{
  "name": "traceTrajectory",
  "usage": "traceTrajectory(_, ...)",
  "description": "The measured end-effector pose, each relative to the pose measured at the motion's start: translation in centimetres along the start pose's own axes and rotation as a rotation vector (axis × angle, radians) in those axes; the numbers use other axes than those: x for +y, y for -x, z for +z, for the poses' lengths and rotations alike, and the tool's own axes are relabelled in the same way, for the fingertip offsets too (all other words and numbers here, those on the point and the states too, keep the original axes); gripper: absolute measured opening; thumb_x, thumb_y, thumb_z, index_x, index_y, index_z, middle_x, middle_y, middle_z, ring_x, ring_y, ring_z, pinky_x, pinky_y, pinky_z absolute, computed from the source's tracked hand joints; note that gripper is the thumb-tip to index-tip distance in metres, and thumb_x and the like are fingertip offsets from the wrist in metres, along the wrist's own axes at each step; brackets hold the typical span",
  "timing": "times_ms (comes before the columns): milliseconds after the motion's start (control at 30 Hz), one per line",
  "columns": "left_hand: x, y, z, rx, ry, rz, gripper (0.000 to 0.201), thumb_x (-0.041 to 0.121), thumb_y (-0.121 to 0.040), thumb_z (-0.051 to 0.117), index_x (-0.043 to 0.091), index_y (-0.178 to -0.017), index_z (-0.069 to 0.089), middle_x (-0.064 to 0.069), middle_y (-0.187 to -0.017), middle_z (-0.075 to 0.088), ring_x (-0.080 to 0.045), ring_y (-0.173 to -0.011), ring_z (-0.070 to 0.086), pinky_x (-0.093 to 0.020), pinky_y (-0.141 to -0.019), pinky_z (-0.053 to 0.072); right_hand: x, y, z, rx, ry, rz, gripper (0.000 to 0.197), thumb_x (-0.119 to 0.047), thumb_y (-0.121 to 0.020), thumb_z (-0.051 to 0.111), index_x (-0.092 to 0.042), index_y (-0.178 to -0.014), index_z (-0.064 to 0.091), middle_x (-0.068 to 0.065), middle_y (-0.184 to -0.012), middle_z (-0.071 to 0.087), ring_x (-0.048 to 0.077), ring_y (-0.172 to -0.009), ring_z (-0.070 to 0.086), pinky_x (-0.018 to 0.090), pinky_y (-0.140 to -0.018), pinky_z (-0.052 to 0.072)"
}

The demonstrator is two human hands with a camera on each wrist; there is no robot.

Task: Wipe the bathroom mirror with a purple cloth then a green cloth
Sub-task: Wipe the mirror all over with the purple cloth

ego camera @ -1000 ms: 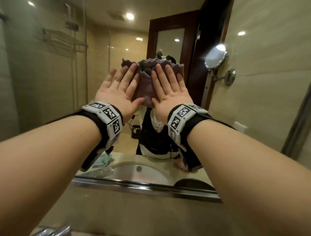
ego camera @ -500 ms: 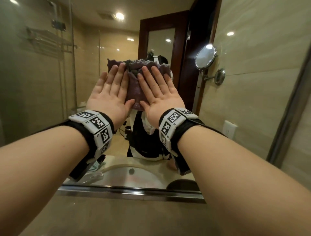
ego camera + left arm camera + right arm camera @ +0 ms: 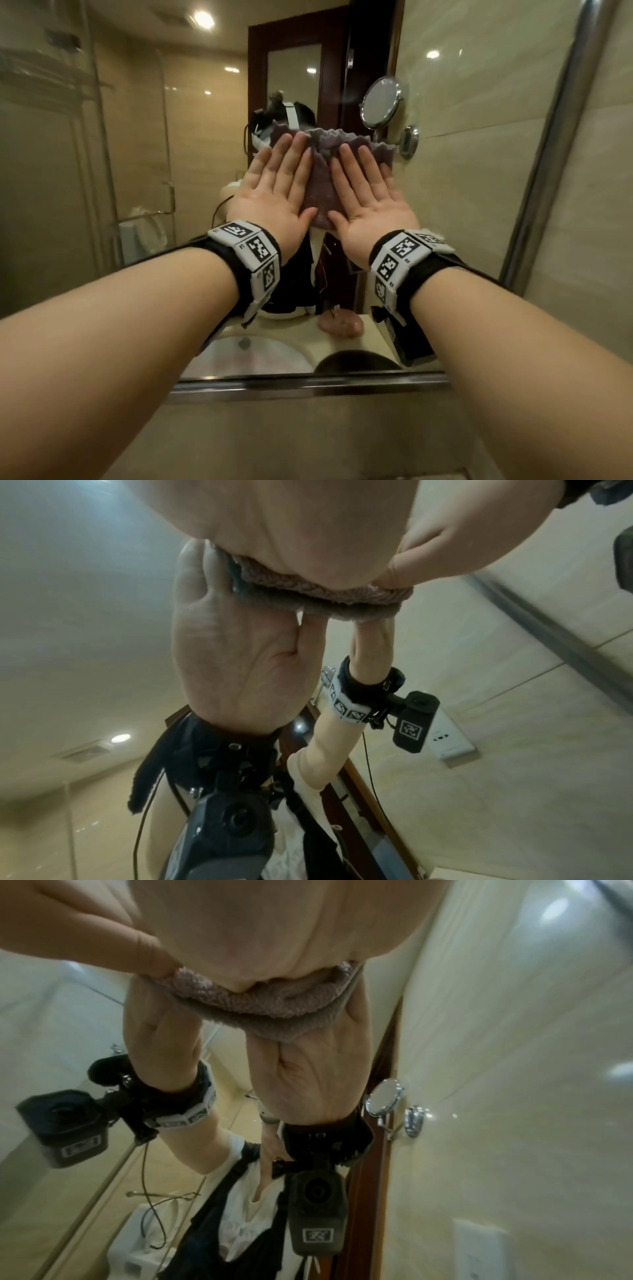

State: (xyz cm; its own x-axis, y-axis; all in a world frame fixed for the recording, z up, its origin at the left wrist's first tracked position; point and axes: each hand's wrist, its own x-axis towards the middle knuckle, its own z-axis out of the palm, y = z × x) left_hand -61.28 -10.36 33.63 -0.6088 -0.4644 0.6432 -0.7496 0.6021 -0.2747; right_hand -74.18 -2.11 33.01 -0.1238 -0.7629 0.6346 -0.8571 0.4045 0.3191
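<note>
Both my hands press a purple cloth (image 3: pixel 322 186) flat against the bathroom mirror (image 3: pixel 164 164), at about head height. My left hand (image 3: pixel 277 185) covers the cloth's left half and my right hand (image 3: pixel 366 192) its right half, fingers straight and pointing up. The cloth's wavy top edge shows above the fingertips. In the left wrist view the cloth (image 3: pixel 318 599) is squeezed between my palm (image 3: pixel 291 520) and the glass. The right wrist view shows the same for the cloth (image 3: pixel 270 1007) and my right palm (image 3: pixel 274 920). No green cloth is in view.
The mirror's metal bottom rail (image 3: pixel 308 382) runs below my wrists and its right frame (image 3: pixel 548 171) stands close by. A round swivel mirror (image 3: pixel 380 101), a sink (image 3: pixel 250 356) and a pink object (image 3: pixel 340 325) appear as reflections.
Both hands have slid the purple cloth to the right across the glass, closer to the mirror's right frame. They stay flat on the cloth.
</note>
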Motion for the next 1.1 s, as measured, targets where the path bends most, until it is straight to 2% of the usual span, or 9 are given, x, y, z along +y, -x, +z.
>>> traceTrajectory(167,5.0,-1.5,-0.5,0.050,-0.031,0.090,0.073,0.049,-0.096,0.009,0.004,-0.138,-0.030,-0.013,-0.149,-0.032,-0.024,-0.138,-0.028,-0.037,-0.105,-0.025,4.2,2.4,0.7,-0.043,0.002,0.107,0.068,-0.043,-0.098,0.022,-0.018,-0.128,-0.034,-0.005,-0.146,-0.035,0.018,-0.139,-0.027,0.032,-0.108,-0.021)
traceTrajectory(233,6.8,-2.1,-0.7,0.070,-0.047,0.112,0.073,0.049,-0.096,0.009,0.003,-0.140,-0.027,-0.014,-0.150,-0.030,-0.025,-0.139,-0.027,-0.038,-0.106,-0.024,5.9,3.1,0.9,-0.071,0.010,0.143,0.069,-0.043,-0.098,0.022,-0.018,-0.133,-0.032,-0.006,-0.143,-0.037,0.018,-0.139,-0.027,0.032,-0.109,-0.020)
traceTrajectory(300,8.4,-2.8,-1.0,0.075,-0.041,0.134,0.073,0.048,-0.097,0.010,0.003,-0.142,-0.024,-0.015,-0.150,-0.028,-0.025,-0.139,-0.025,-0.038,-0.107,-0.023,7.4,3.6,1.0,-0.093,0.011,0.178,0.070,-0.043,-0.098,0.023,-0.019,-0.138,-0.028,-0.005,-0.148,-0.034,0.017,-0.138,-0.028,0.032,-0.110,-0.018)
traceTrajectory(533,14.0,-4.6,-1.7,0.106,-0.057,0.223,0.070,0.044,-0.098,0.011,0.000,-0.142,-0.023,-0.017,-0.151,-0.025,-0.028,-0.141,-0.020,-0.040,-0.110,-0.019,11.8,5.7,1.6,-0.127,0.055,0.282,0.070,-0.039,-0.098,0.024,-0.013,-0.142,-0.024,0.004,-0.151,-0.029,0.022,-0.139,-0.025,0.035,-0.113,-0.015)
traceTrajectory(767,20.0,-5.9,-1.9,0.127,-0.089,0.329,0.067,0.039,-0.099,0.011,-0.003,-0.142,-0.020,-0.019,-0.151,-0.023,-0.029,-0.141,-0.019,-0.040,-0.111,-0.016,15.0,7.7,2.0,-0.242,0.158,0.427,0.070,-0.034,-0.098,0.023,-0.006,-0.143,-0.022,0.010,-0.151,-0.029,0.025,-0.140,-0.024,0.036,-0.114,-0.014)
traceTrajectory(900,21.3,-6.1,-1.6,0.161,-0.089,0.338,0.067,0.038,-0.099,0.011,-0.004,-0.142,-0.019,-0.020,-0.152,-0.022,-0.029,-0.141,-0.019,-0.040,-0.111,-0.017,15.8,7.9,2.1,-0.279,0.242,0.431,0.067,-0.033,-0.098,0.019,-0.003,-0.141,-0.023,0.012,-0.150,-0.031,0.026,-0.139,-0.026,0.037,-0.113,-0.015)
traceTrajectory(1100,20.4,-6.0,-1.4,0.166,-0.070,0.352,0.068,0.041,-0.099,0.012,-0.001,-0.144,-0.018,-0.019,-0.152,-0.021,-0.028,-0.141,-0.019,-0.039,-0.109,-0.020,15.3,7.9,2.0,-0.281,0.262,0.433,0.067,-0.033,-0.098,0.019,-0.003,-0.142,-0.022,0.013,-0.150,-0.030,0.026,-0.139,-0.025,0.037,-0.110,-0.018)
